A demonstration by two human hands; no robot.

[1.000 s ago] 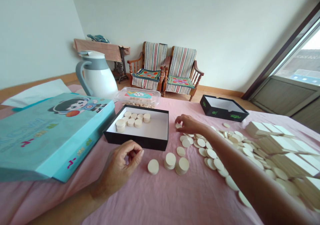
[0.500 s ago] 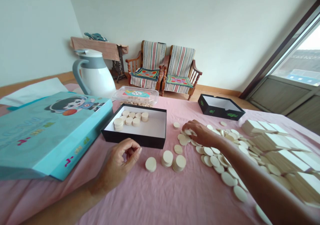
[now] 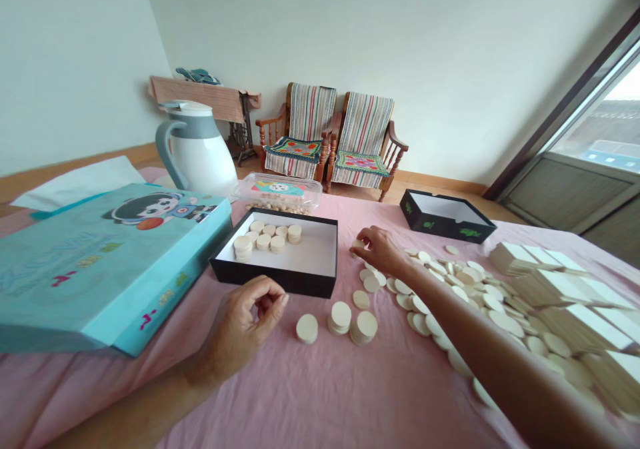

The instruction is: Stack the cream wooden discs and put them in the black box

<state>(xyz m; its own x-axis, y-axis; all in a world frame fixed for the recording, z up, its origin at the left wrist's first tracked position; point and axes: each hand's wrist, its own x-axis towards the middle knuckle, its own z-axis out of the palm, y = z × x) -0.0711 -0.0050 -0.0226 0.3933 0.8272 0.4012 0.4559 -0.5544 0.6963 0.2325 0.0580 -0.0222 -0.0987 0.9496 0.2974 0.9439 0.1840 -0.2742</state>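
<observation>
My left hand [image 3: 250, 312] rests on the pink cloth before the black box, fingers curled and thumb tip against them; nothing shows in it. The black open box [image 3: 277, 278] holds several short stacks of pale wooden discs [image 3: 277, 243]. My right hand [image 3: 383, 250] reaches to the cloth right of that box, thumb and fingers closed on a wooden disc [image 3: 357, 243] at its edge. Below the right hand lie a few loose discs [image 3: 371, 283]. Three small disc stacks [image 3: 340, 318] stand in a row nearer me. A spread pile of discs [image 3: 460, 279] lies under and beyond my right forearm.
Wooden rectangular pieces [image 3: 567, 289] are stacked at the right. A second black box [image 3: 447, 217] stands at the back right. On the left are a turquoise box [image 3: 115, 249] and a white-grey jug [image 3: 200, 152], with a clear plastic container [image 3: 280, 188] behind the first black box.
My right hand has moved slightly left and away from the loose discs to the single disc that lay apart, closing on it. My left hand keeps its pose. The view has shifted slightly.
</observation>
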